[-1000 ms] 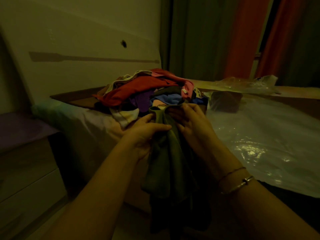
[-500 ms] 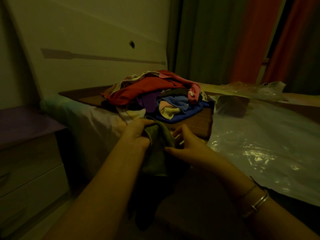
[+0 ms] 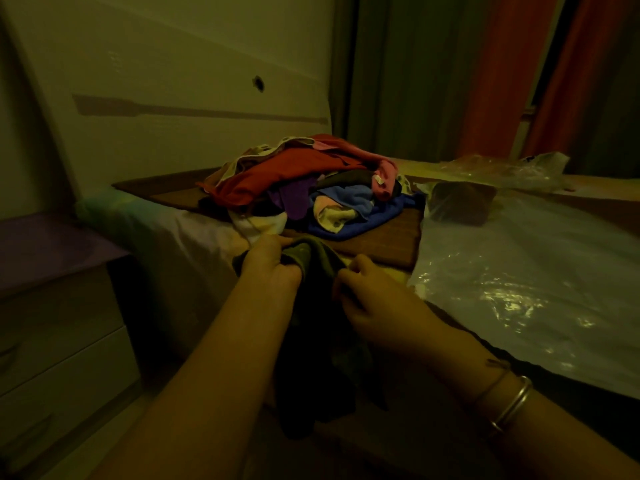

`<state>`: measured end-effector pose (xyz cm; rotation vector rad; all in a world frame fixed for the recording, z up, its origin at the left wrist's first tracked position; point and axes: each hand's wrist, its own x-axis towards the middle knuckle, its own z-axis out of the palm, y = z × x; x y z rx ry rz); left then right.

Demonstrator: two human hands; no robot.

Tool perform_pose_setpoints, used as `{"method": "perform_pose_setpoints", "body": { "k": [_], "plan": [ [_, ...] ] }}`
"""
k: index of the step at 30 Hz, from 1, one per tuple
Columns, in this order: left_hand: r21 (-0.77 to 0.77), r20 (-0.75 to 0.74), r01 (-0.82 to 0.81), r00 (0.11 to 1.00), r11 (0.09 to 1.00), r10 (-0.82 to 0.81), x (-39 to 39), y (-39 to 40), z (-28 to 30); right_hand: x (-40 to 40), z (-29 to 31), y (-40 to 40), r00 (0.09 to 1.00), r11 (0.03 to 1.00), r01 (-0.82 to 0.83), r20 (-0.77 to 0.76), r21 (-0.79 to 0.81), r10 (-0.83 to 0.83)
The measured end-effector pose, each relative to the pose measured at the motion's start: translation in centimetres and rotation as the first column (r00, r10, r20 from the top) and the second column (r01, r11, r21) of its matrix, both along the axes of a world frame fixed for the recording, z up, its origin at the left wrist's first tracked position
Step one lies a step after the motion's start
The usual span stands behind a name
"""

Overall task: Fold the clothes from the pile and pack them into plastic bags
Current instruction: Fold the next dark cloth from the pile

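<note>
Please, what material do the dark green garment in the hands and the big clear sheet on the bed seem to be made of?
The dark green garment, gripped by the left hand and the right hand, looks like soft matte fabric, perhaps knit cotton: it hangs limp in folds without shine. The clear sheet looks like thin glossy plastic film: it is see-through, wrinkled, with bright glints.

Clothes pile on bed; plastic bags right.

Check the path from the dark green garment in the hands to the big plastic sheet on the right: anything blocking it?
Nothing visible blocks it. Both the left hand and right hand grip the dark green garment; the plastic sheet lies directly right.
</note>
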<state>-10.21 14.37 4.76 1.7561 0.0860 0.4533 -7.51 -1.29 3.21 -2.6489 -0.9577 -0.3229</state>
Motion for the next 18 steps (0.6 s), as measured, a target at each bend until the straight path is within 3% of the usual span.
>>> {"method": "perform_pose_setpoints", "body": {
  "k": [3,9,15,18],
  "plan": [
    [0.075,0.010,0.005,1.000,0.997,-0.005,-0.5,-0.4,-0.3,0.3,-1.1,0.5,0.992,0.990,0.126,-0.012,0.064,-0.125],
    [0.063,-0.041,-0.002,0.999,0.998,0.004,-0.1,-1.2,0.1,0.6,-2.3,2.2,0.959,0.943,0.281,-0.026,0.181,-0.281],
    [0.063,-0.052,0.031,0.998,0.998,-0.028,-0.1,-1.0,-0.1,0.4,-2.4,2.9,0.943,0.927,0.328,-0.119,0.184,-0.310],
    [0.017,-0.051,0.034,0.998,0.999,-0.033,-0.9,-0.5,0.1,0.5,-1.8,1.9,0.954,0.923,0.284,-0.169,0.261,-0.246]
  ]
}}
